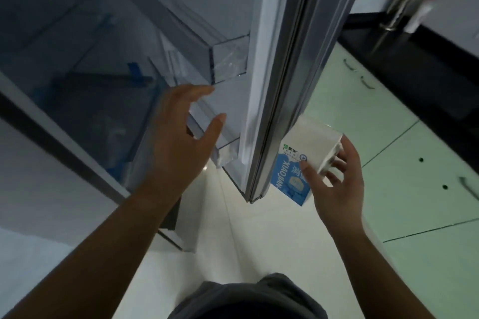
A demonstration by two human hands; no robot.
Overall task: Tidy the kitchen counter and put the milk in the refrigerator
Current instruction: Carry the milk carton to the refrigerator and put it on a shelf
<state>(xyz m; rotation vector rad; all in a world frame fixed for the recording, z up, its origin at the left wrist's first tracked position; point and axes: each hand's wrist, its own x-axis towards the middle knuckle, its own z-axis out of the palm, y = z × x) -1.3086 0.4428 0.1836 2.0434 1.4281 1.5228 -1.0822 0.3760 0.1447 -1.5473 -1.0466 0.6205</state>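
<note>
The refrigerator stands open, its door [282, 65] swung out edge-on through the middle of the view. Clear door bins [228, 62] line the door's inner side. My left hand [181, 142] reaches toward the lower bin with fingers spread and nothing in it. My right hand [337, 186] grips a white and blue milk carton [305, 160] on the outer side of the door's edge, to the right. The carton is tilted, and part of it is hidden behind the door's edge.
Glass shelves and a clear drawer [85, 90] fill the refrigerator interior at left. Pale green cabinet doors [404, 179] with handles run along the right under a dark counter [420, 65]. A utensil holder [404, 5] stands on that counter. White floor lies below.
</note>
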